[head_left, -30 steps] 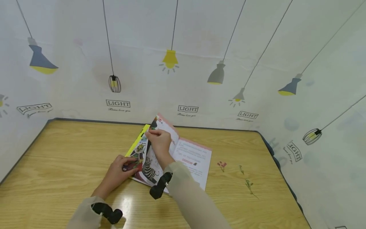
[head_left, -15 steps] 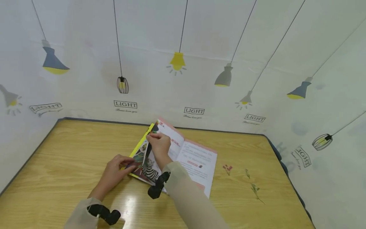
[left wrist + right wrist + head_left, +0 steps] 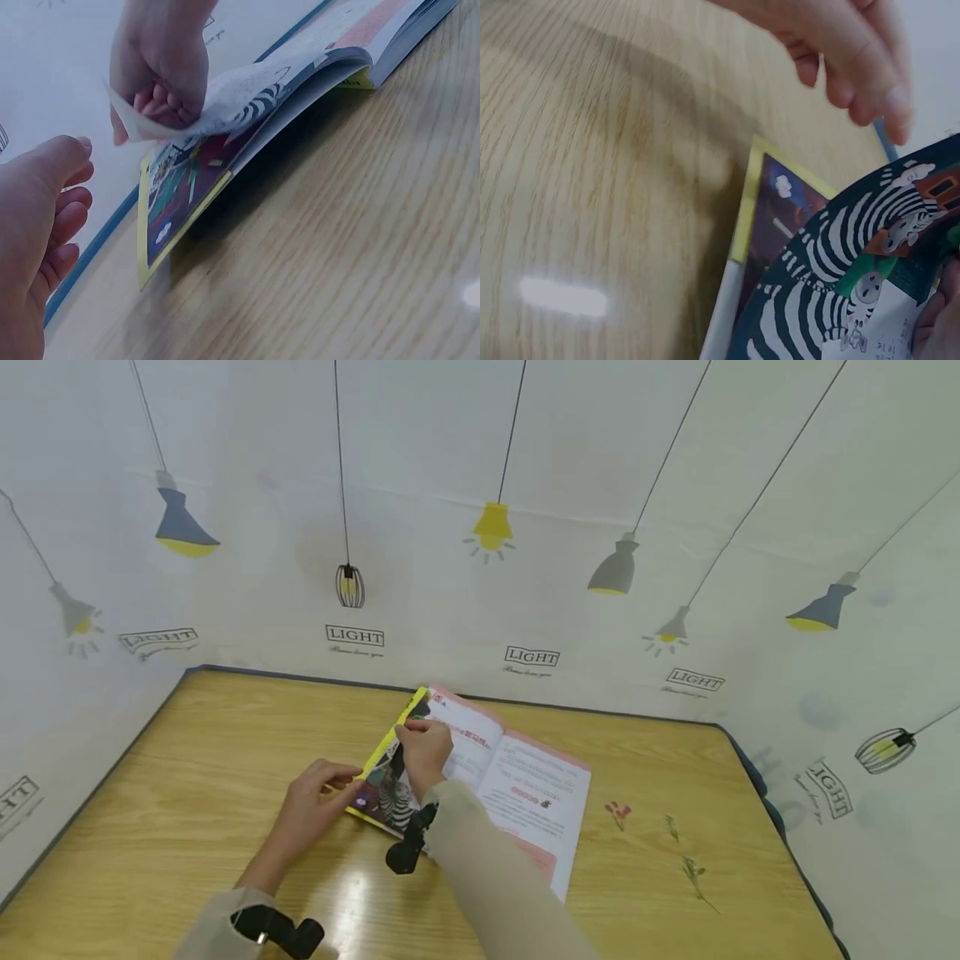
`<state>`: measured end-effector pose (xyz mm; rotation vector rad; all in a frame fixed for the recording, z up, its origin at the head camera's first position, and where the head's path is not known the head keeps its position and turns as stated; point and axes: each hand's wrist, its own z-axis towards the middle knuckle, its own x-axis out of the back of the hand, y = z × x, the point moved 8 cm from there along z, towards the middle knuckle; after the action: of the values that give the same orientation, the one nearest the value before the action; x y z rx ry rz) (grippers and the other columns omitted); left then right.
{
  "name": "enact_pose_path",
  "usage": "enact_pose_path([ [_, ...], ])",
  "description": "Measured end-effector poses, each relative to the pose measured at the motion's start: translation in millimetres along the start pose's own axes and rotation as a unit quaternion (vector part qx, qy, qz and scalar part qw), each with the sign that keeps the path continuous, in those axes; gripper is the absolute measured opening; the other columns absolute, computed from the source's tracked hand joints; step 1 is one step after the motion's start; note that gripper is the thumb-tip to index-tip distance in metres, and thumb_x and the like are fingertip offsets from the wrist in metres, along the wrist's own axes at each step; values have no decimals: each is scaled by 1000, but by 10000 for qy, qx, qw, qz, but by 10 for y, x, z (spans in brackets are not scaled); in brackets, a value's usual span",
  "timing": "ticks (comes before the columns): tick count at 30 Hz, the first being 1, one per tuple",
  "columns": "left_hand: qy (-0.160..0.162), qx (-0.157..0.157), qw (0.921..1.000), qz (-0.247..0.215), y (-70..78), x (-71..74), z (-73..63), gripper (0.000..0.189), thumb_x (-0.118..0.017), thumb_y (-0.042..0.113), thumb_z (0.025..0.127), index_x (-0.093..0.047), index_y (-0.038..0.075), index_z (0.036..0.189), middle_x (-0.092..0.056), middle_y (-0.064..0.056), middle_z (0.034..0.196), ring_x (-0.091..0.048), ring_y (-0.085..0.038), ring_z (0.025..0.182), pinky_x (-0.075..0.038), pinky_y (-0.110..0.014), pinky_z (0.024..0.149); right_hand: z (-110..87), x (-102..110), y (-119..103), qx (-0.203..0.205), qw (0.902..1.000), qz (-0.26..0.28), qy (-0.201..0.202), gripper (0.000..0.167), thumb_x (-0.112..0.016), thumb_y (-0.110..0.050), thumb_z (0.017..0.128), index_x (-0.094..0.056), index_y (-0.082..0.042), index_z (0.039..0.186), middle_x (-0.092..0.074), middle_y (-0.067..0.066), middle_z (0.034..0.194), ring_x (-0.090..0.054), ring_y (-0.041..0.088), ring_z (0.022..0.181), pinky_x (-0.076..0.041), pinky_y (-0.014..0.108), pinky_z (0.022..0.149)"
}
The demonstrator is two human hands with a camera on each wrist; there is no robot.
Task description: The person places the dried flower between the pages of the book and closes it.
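Observation:
An open book (image 3: 536,793) with a yellow-edged cover lies slanted near the table's far edge. My right hand (image 3: 426,750) pinches the left-hand page (image 3: 217,109), which curves up away from the leaves beneath. A zebra picture (image 3: 862,225) is printed on that page's underside in the right wrist view. Beside the book's lower left edge is my left hand (image 3: 311,802), its fingers loosely bent. In the right wrist view this left hand (image 3: 847,60) hovers just off the yellow-bordered cover corner (image 3: 757,187), holding nothing.
Right of the book lie a pink flower sprig (image 3: 618,812) and two green sprigs, the larger green sprig (image 3: 696,878) nearer the front. The wooden table (image 3: 225,752) meets a white wall covering (image 3: 435,602) printed with lamps at its back and sides.
The left hand has drawn back from the book's left leaves to beside its edge. The right hand has brought the pinched page lower and leftward. The head view has shifted left.

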<state>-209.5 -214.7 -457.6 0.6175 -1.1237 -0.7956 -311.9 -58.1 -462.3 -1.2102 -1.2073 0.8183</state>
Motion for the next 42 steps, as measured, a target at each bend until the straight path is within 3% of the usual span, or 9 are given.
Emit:
enact_pose_path([
  [9,116,-396,9991,-87,78,-97,-21,20,-74,16,78,-70,10,97,-60,-5,88,-54,-16,80,-46,-38,68,16,-101,282,-275,9995,174,6,11,-74,-5,75,-72,0,84,-67,2,83,-61,13,75,-49,29,69],
  [16,13,-185,9996,-219,0,-193,-35,19,-77,15,75,-72,12,93,-56,-1,86,-58,-18,78,-47,-40,68,9,-180,356,-32,9998,-163,143,9,-74,-7,75,-72,-2,81,-66,2,74,-59,11,67,-48,28,64],
  [24,31,-29,9999,104,-124,-251,-56,16,-75,1,74,-72,7,88,-52,-1,80,-53,-15,73,-47,-31,65,30,-203,393,5,9991,-418,65,9,-75,-9,74,-71,-3,81,-64,1,70,-57,10,65,-47,27,62],
  [28,-77,140,9995,283,-245,-287,-69,16,-75,-1,73,-72,5,87,-51,1,77,-53,-12,71,-46,-25,63,26,-194,396,-19,9996,-251,-142,10,-75,-9,74,-71,-3,81,-64,1,71,-57,10,65,-47,26,61],
  [33,-269,-9,9983,509,-254,-330,-36,17,-75,-2,72,-72,3,87,-51,2,76,-52,-11,69,-46,-25,61,70,-160,406,49,9987,-125,-499,12,-75,-10,75,-72,-3,84,-65,1,71,-58,8,63,-46,23,59],
  [38,-368,-56,9976,587,-241,-322,-26,17,-76,1,71,-73,3,88,-51,2,76,-54,-12,70,-46,-25,62,110,-151,405,175,9940,8,-1081,14,-75,-10,75,-72,-2,87,-66,2,73,-57,7,63,-46,21,60],
  [42,-262,-93,9979,589,-249,-267,-38,19,-78,3,69,-74,3,88,-52,1,76,-53,-13,70,-45,-25,61,105,-135,358,147,9853,199,-1688,18,-73,-9,77,-71,-1,93,-68,4,77,-58,6,66,-45,20,61],
])
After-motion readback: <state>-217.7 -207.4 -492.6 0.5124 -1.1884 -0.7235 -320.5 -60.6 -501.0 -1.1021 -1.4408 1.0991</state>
